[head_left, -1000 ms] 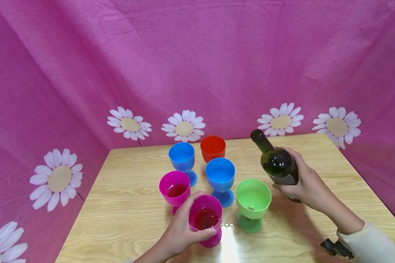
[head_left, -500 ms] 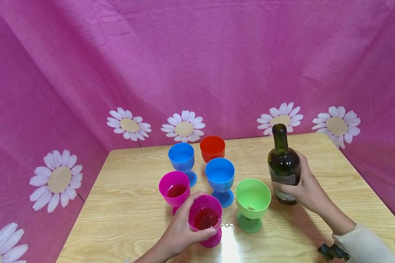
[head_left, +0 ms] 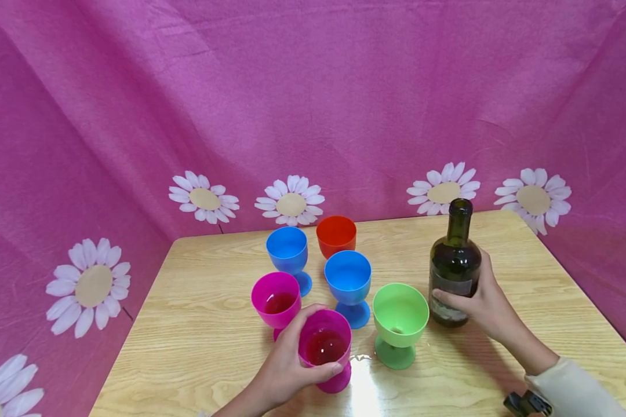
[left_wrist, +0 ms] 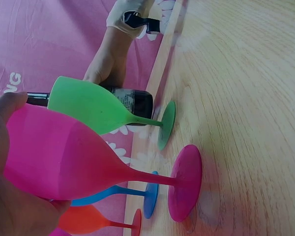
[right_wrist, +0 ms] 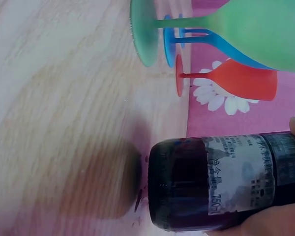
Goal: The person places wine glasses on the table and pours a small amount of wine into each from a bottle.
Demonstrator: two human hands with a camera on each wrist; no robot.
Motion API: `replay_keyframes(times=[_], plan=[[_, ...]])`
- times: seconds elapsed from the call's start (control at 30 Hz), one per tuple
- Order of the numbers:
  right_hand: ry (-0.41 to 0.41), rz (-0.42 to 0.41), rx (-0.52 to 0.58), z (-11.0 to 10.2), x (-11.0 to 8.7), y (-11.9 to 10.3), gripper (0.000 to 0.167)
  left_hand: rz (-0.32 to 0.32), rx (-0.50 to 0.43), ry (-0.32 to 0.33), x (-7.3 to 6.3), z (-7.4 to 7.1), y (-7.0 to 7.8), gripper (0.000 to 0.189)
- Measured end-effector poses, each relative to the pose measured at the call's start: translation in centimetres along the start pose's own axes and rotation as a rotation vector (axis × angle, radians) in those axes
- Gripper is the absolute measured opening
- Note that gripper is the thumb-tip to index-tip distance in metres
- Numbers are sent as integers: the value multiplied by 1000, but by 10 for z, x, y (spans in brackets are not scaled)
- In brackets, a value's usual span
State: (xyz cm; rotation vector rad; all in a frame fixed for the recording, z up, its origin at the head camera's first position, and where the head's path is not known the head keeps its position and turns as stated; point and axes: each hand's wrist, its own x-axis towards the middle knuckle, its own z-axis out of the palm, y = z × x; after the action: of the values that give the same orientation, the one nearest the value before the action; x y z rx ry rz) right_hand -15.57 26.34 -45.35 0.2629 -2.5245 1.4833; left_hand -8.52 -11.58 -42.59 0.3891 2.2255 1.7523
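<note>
Well inside right table edge (head_left: 559,281) | right grip (head_left: 482,301) clasping bottle (head_left: 455,263) | left grip (head_left: 288,360), magenta goblet (left_wrist: 73,152)

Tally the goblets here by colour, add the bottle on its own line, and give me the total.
Pink goblets: 2
Blue goblets: 2
Red goblet: 1
Green goblet: 1
Dark glass bottle: 1
Total: 7
</note>
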Motion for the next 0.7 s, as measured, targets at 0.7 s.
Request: replay_keyframes(times=[0.7], plan=[[6,-8,43,2,-4,10,111,-28,28,-7,-1,-1,3,87]])
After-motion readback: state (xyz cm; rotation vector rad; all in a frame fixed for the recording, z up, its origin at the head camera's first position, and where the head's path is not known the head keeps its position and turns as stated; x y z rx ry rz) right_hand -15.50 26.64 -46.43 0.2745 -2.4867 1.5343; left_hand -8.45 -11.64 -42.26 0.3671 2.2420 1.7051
